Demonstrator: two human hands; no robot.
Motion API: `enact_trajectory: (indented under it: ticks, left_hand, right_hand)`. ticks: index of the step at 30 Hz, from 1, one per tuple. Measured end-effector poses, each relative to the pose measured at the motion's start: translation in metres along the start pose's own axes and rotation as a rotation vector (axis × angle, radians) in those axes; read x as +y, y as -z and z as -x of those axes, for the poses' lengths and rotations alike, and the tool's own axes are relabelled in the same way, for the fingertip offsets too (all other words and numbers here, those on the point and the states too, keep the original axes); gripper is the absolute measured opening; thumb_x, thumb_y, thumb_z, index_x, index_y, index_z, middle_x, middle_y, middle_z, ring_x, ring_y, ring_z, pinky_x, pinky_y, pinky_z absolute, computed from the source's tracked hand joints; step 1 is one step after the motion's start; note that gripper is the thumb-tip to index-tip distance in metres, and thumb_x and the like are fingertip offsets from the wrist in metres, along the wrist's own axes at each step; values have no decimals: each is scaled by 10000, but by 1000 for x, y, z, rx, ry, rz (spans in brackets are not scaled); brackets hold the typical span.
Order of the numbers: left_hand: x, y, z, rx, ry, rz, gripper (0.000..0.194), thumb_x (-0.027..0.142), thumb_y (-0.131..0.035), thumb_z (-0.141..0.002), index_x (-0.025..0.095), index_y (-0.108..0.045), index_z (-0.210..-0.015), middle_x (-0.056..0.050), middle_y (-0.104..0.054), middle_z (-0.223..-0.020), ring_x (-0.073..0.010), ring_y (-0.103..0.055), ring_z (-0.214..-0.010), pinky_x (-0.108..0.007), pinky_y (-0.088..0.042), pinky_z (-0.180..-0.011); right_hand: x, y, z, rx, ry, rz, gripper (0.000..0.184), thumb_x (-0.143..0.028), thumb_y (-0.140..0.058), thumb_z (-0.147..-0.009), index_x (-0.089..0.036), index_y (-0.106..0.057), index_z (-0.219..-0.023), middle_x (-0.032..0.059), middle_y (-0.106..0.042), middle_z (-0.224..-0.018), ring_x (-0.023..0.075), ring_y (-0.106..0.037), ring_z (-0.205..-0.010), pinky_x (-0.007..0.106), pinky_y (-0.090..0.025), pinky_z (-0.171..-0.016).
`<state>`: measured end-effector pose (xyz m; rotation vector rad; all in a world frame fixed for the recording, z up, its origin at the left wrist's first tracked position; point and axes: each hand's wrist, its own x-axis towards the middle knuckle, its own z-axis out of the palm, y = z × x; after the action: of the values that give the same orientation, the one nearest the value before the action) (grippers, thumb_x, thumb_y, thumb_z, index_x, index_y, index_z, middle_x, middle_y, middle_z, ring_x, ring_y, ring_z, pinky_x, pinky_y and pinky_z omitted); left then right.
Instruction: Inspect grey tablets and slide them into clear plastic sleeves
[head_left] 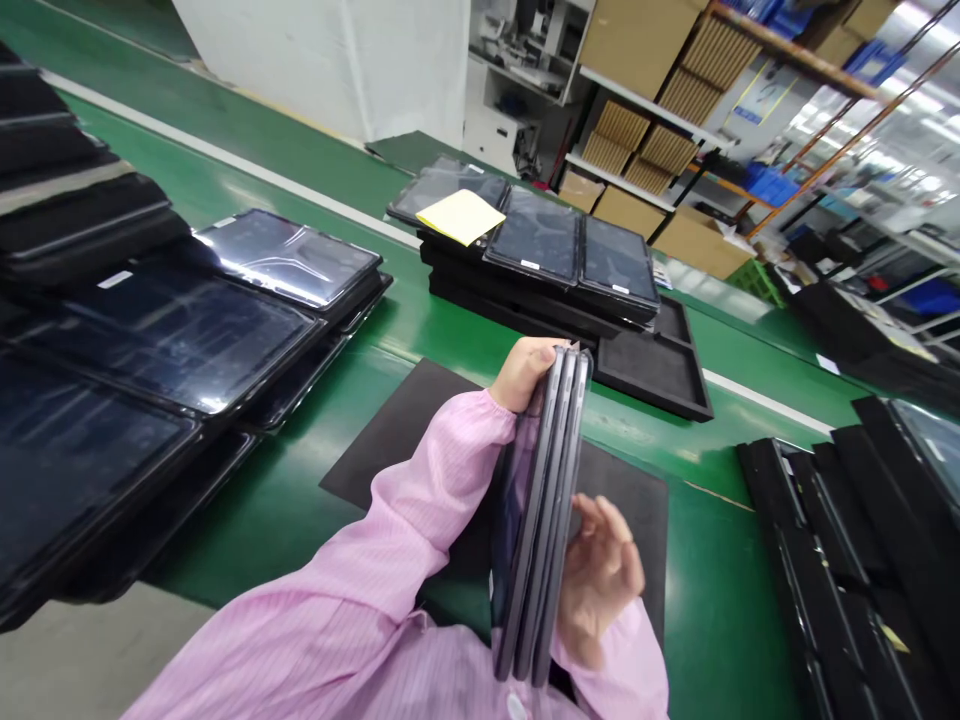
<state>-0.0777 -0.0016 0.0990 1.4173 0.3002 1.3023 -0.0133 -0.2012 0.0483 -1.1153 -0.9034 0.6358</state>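
My left hand [526, 368] is closed on the top end of three tablet-like screen panels [541, 520], held upright on edge and pressed together like a stack. A dark glossy face shows on the left side of the panels, and their grey edges point toward me. On the other side, my right hand [600, 570] is open with its fingers loosely bent and apart. Its fingertips are close to the panels' right face; whether they touch it I cannot tell. A black mat [626, 500] lies on the green bench beneath both hands.
Stacked black trays with dark screens [172, 320] stand at left. Ahead, more screens [536, 235] lie on black trays [652, 365], with a yellow paper [461, 216] on top. Further black trays [847, 540] stand at right. Shelves with cardboard boxes [637, 140] are behind the bench.
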Motion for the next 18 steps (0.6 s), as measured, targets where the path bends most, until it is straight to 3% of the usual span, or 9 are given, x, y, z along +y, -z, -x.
enact_trajectory:
  ticks: [2, 3, 6, 10, 14, 18]
  left_hand:
    - [2, -2, 1, -44, -15, -12, 774, 947, -403, -733, 201, -518, -565, 9, -471, -511, -138, -423, -478, -316, -362, -519]
    - [4, -3, 1, -67, -28, -18, 793, 954, -381, -734, 194, -551, -585, 0, -494, -527, -149, -449, -495, -323, -390, -541]
    - [12, -11, 3, -96, -116, -78, 834, 948, -311, -763, 187, -627, -634, -46, -570, -637, -204, -547, -626, -375, -476, -687]
    - [20, -17, 8, -64, -166, -183, 823, 955, -319, -750, 205, -639, -639, -64, -554, -790, -240, -548, -785, -420, -484, -817]
    - [24, -20, 19, -63, -137, -83, 768, 922, -397, -765, 214, -650, -921, -34, -549, -833, -215, -544, -768, -386, -487, -770]
    - [34, -33, 33, -108, -92, -106, 583, 767, -445, -886, 239, -602, -1078, -60, -622, -975, -238, -588, -902, -403, -495, -884]
  right_hand:
    - [-8, -2, -24, 66, 257, -18, 508, -627, -713, -799, -406, -633, -1249, 16, -638, -1315, 324, -606, -1281, 568, -500, -1043]
    - [-15, -6, -38, 46, 287, -17, 525, -529, -726, -826, -358, -617, -1310, 53, -612, -1391, 324, -574, -1330, 565, -488, -1070]
    - [-34, -23, -70, -132, 100, -37, 564, -460, -681, -880, -290, -567, -1405, 85, -522, -1539, 311, -454, -1461, 579, -379, -1185]
    - [-44, -48, -82, -82, 66, -85, 482, -467, -582, -924, -284, -613, -1370, 42, -503, -1566, 294, -396, -1503, 593, -231, -1257]
    - [-42, -49, -72, -65, 103, -144, 440, -438, -573, -892, -258, -673, -1281, 67, -621, -1438, 315, -520, -1405, 574, -371, -1190]
    - [-37, -32, -68, -31, 73, -254, 480, -410, -570, -837, -255, -674, -1279, 72, -677, -1348, 319, -618, -1291, 545, -458, -1122]
